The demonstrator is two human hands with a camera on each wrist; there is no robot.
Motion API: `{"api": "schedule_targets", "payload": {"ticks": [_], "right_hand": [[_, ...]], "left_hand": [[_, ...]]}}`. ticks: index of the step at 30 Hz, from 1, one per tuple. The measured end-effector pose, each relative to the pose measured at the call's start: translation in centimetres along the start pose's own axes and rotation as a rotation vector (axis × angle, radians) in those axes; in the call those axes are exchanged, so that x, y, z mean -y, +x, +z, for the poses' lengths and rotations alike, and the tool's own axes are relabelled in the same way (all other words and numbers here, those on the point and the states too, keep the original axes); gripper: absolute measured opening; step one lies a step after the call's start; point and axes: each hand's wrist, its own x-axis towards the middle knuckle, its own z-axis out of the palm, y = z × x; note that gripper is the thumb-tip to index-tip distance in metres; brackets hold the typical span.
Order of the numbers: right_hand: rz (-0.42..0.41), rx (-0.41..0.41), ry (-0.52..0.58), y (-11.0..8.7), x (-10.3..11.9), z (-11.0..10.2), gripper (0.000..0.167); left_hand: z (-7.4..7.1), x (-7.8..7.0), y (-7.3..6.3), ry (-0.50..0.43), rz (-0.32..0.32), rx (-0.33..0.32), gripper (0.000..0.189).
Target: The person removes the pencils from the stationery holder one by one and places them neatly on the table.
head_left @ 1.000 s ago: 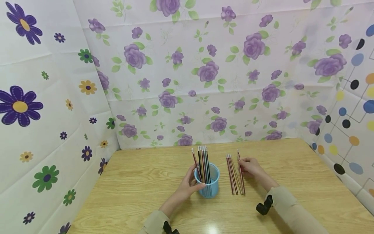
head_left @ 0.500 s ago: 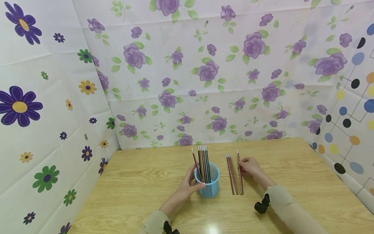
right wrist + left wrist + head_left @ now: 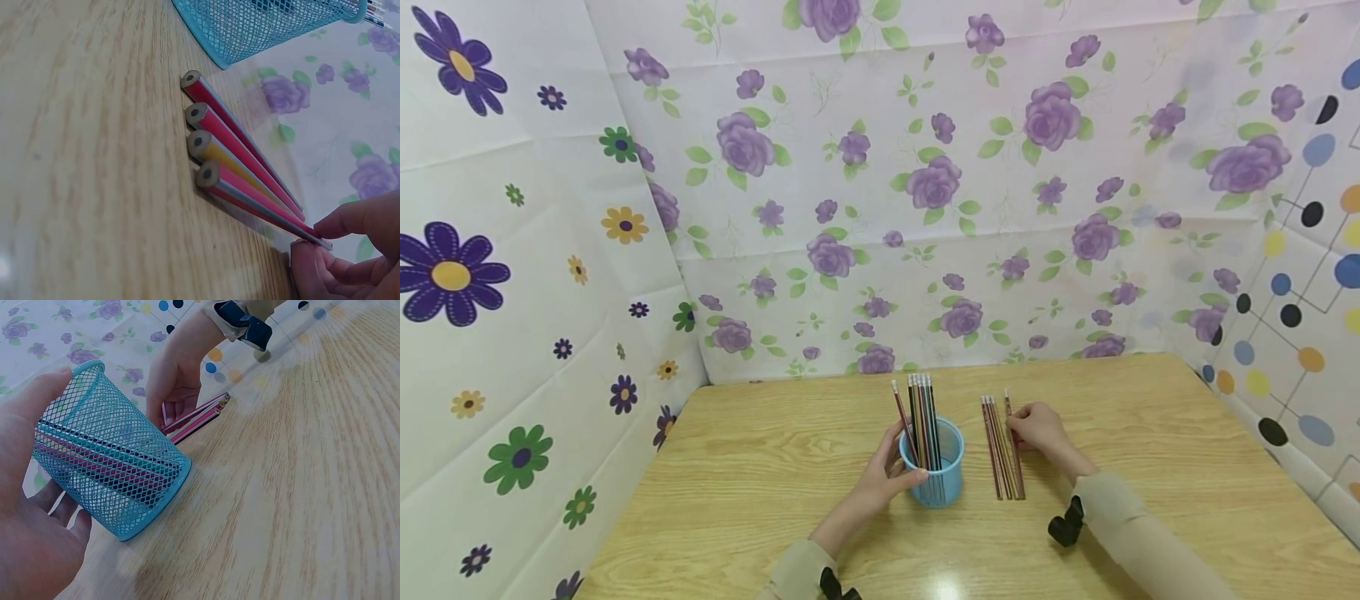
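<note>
A blue mesh pencil cup (image 3: 951, 479) stands upright on the table, several pencils (image 3: 922, 417) leaning in its left part with their eraser ends up. My left hand (image 3: 880, 483) grips the cup from the left, thumb along the near side. To the cup's right, a row of pencils (image 3: 996, 446) lies flat; the right wrist view shows two red ones and a yellow one (image 3: 228, 159). Beside them, my right hand (image 3: 1037, 429) pinches the rightmost red pencil (image 3: 256, 206) near its eraser end, thumb and fingertip on either side. That pencil's blunt end lies close to the yellow one.
The wood-grain table (image 3: 760, 467) spreads under everything. A flowered cloth (image 3: 850, 208) hangs behind the table's back edge, with patterned cloths at both sides. A black wrist device (image 3: 1066, 523) sits on the right sleeve.
My right hand has shifted a little to the left, bringing its pencil closer to the row. The left hand and the cup have stayed in place.
</note>
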Motion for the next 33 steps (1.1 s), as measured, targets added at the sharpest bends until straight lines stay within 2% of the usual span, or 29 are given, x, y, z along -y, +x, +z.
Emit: {"api": "schedule_targets", "payload": {"ticks": [10, 19, 25, 33], "right_hand": [[-0.025, -0.039, -0.08, 0.0, 0.26, 0.22, 0.018], [-0.107, -0.058, -0.17, -0.21, 0.32, 0.48, 0.017], [-0.128, -0.068, -0.163, -0.2, 0.18, 0.63, 0.015], [-0.08, -0.047, -0.083, -0.19, 0.22, 0.27, 0.015]], "left_hand": [[0.07, -0.23, -0.09, -0.007, -0.006, -0.005, 0.084], [0.01, 0.06, -0.06, -0.039, -0.011, -0.005, 0.084], [0.01, 0.04, -0.13, -0.036, -0.019, -0.002, 0.085], [-0.01, -0.11, -0.2, -0.033, -0.021, 0.005, 0.085]]}}
